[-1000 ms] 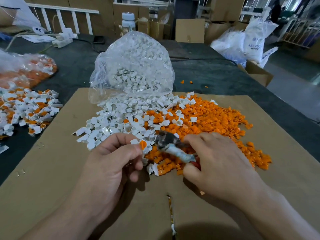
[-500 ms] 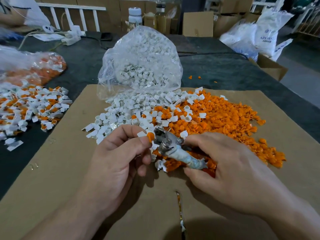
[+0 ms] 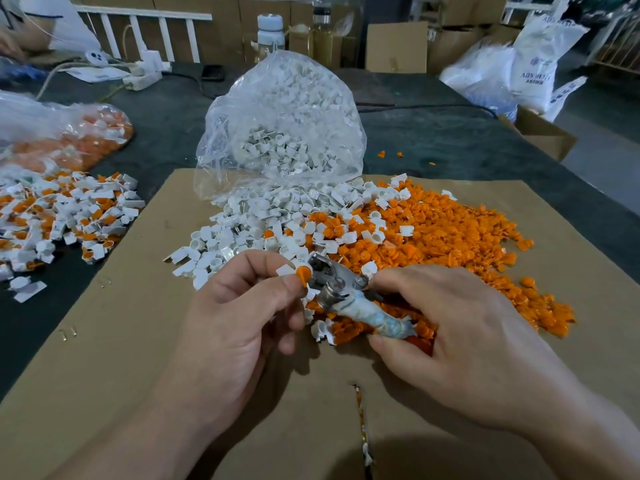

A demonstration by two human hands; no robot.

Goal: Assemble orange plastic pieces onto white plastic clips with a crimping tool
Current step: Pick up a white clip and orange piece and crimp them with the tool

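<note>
Clip (image 3: 285, 270) and orange piece (image 3: 304, 274), pinched in my left hand (image 3: 235, 317), have closed the gap and now touch the head of the tool (image 3: 341, 292), whose wrapped handle my right hand (image 3: 460, 341) grips. I judge the squeeze comes next. Beyond the tool lies the pile (image 3: 433, 237), then the bag (image 3: 280, 123). Far right of the tool, a sack (image 3: 540, 64) reads "ABS"; the rest blurs.
</note>
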